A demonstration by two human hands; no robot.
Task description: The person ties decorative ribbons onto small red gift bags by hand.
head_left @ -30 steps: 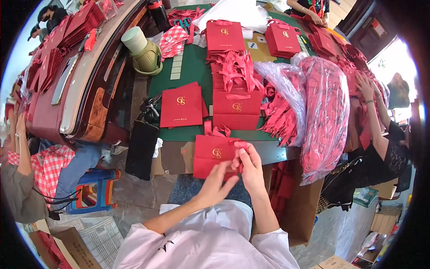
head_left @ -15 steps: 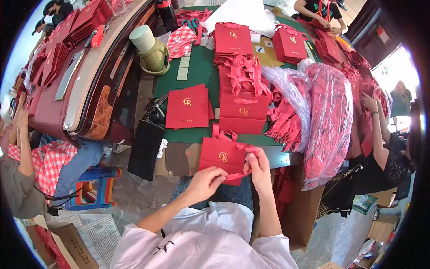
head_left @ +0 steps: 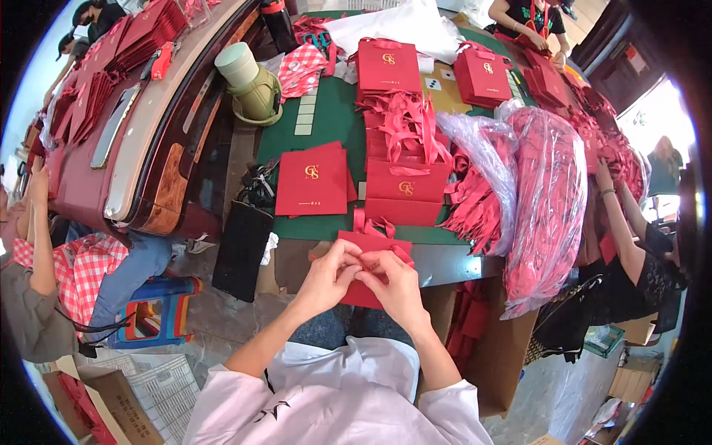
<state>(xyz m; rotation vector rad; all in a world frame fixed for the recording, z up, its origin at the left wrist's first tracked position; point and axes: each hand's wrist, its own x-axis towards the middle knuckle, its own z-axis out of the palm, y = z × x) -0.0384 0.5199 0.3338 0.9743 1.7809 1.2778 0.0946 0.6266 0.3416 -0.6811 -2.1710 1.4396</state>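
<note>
Over my lap, at the near table edge, is a small red paper gift bag (head_left: 361, 297) with a ribbon handle looping from its top. My left hand (head_left: 328, 277) and my right hand (head_left: 394, 283) meet in front of it, fingertips pinched together on a red ribbon (head_left: 403, 252). Most of the ribbon is hidden by my fingers, and so is the middle of the bag. Just beyond lie a few flat red bags (head_left: 311, 183) on the left. To their right is a row of red bags (head_left: 404, 193) with a heap of loose ribbons (head_left: 404, 122) on it.
Plastic-wrapped bundles of red ribbon (head_left: 545, 208) hang over the table's right edge. A green lidded jug (head_left: 248, 85) and a black pouch (head_left: 242, 248) sit left. Below right is an open cardboard box (head_left: 497, 348). Other people work on both sides, one (head_left: 530, 26) across the table.
My right hand has moved left and my hands have come together, bringing the stretched ribbon in front of the bag. More of the bag is covered now.
</note>
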